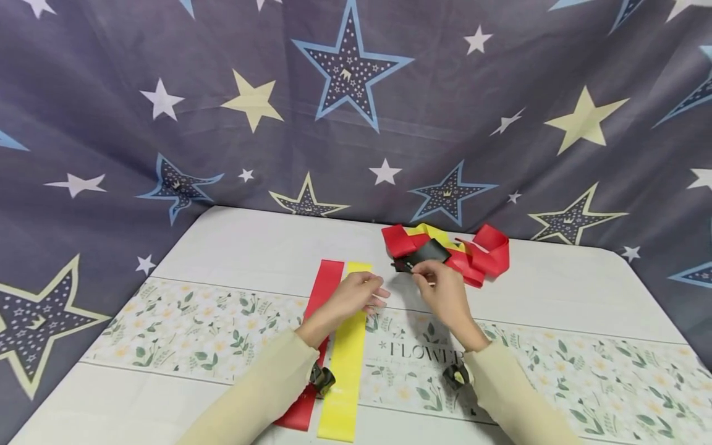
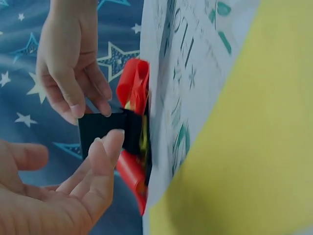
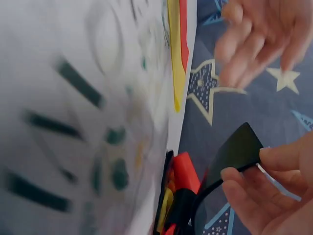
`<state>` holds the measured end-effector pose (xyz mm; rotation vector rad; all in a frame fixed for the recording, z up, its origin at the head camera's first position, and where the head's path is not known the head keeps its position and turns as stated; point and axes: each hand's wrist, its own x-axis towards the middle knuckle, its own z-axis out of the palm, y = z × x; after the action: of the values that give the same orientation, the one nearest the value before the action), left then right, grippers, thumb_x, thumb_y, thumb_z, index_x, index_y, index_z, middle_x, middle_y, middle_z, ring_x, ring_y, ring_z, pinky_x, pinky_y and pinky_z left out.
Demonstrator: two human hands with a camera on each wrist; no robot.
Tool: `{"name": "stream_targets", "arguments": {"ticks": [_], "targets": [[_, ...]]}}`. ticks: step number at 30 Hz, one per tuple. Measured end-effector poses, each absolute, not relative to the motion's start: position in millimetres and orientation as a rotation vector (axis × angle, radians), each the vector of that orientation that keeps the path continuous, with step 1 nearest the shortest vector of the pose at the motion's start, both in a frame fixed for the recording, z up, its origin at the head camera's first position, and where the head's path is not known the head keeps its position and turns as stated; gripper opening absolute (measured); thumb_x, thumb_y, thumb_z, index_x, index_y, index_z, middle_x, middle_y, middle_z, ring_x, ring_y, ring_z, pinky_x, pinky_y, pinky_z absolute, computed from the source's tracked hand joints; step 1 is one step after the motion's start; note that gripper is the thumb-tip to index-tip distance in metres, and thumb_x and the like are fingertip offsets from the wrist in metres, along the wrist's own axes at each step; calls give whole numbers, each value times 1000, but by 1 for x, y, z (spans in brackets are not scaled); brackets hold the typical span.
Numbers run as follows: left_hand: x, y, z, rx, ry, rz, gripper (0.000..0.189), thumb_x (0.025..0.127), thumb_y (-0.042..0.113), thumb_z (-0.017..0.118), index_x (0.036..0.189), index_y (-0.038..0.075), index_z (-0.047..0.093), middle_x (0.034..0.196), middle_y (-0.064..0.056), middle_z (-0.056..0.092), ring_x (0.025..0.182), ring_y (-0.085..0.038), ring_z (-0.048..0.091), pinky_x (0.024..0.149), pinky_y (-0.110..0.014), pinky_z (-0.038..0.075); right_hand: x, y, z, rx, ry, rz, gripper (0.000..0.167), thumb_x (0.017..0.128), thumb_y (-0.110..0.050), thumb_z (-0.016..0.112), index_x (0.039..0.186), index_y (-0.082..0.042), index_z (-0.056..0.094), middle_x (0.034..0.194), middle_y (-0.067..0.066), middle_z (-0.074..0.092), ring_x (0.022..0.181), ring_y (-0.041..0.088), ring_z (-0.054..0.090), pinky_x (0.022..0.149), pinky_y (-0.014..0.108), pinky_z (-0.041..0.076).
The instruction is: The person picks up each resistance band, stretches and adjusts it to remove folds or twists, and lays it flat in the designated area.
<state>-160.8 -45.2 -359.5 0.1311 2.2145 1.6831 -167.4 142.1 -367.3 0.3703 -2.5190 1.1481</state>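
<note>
My right hand [image 1: 447, 296] pinches the end of a black ribbon [image 1: 429, 252] between thumb and fingers, raised off the table. The rest of that ribbon runs back into a loose heap of red ribbon [image 1: 491, 252] and yellow ribbon [image 1: 436, 233]. To the left, my left hand [image 1: 353, 292] hovers over a flat yellow strip [image 1: 340, 377], fingers loosely extended and holding nothing. The right wrist view shows a gap between this left hand [image 3: 266, 41] and the black ribbon [image 3: 234, 154]. Beside the yellow strip lies a flat red strip [image 1: 325, 281], partly hidden by my left forearm.
A white table [image 1: 267, 241] carries a floral printed band [image 1: 189, 327] across its middle, with the word FLOWER on it. Behind the table hangs a dark grey cloth [image 1: 311, 148] patterned with stars. Dark devices sit at both wrists.
</note>
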Motion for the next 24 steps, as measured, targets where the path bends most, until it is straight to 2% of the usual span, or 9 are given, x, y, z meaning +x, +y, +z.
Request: {"name": "stream_targets", "arguments": {"ticks": [3,6,10,16,18,20,23,24], "targets": [[-162,-38,-362,88,2132,1760,45,100,22,42,130,-11,47,113,-24,66,97,-29,69,81,-37,57,-153,140,-370,405,-2534,1172,7,83,3,68,89,1,69,85,14,70,78,28,71,70,40,58],[-163,-34,-367,36,2029,1825,45,101,21,43,130,-13,46,111,-26,66,94,-28,70,77,-32,57,-140,138,-372,457,-2554,1186,7,82,4,68,88,0,69,85,13,70,77,25,71,70,37,58],[-161,-31,-371,-26,1934,1885,42,98,13,50,131,-12,43,106,-27,67,80,-22,72,67,-24,57,-123,137,-372,500,-2577,1212,10,81,5,68,88,-2,68,86,10,70,78,21,70,71,33,58],[-151,-30,-372,-34,1905,1904,42,92,1,55,130,-6,39,101,-25,65,65,-13,67,62,-25,57,-104,139,-373,431,-2622,1357,14,81,3,69,91,-4,64,90,7,65,83,22,68,71,27,57],[-147,-29,-372,-22,1916,1903,42,91,-1,55,129,-5,39,99,-23,64,61,-12,66,60,-24,56,-101,140,-373,306,-2663,1542,12,84,-2,69,92,-3,60,87,7,61,77,21,67,65,24,55],[-143,-27,-371,-14,1924,1906,43,89,-3,56,128,-5,38,96,-22,63,58,-10,64,58,-23,56,-99,144,-372,169,-2710,1803,17,88,-12,66,95,0,56,83,7,59,73,17,66,63,25,54],[-139,-27,-370,-2,1938,1914,44,88,-3,57,128,-5,39,92,-19,61,55,-9,63,57,-24,56,-99,151,-376,32,-2737,2286,37,95,-29,56,104,7,53,83,5,64,72,14,67,65,28,56],[-138,-28,-369,-2,1945,1909,44,88,-3,57,127,-5,39,92,-19,61,54,-9,63,58,-24,56,-98,154,-379,34,-2729,2444,45,97,-34,51,109,9,53,87,6,67,77,14,69,70,29,57]]}}
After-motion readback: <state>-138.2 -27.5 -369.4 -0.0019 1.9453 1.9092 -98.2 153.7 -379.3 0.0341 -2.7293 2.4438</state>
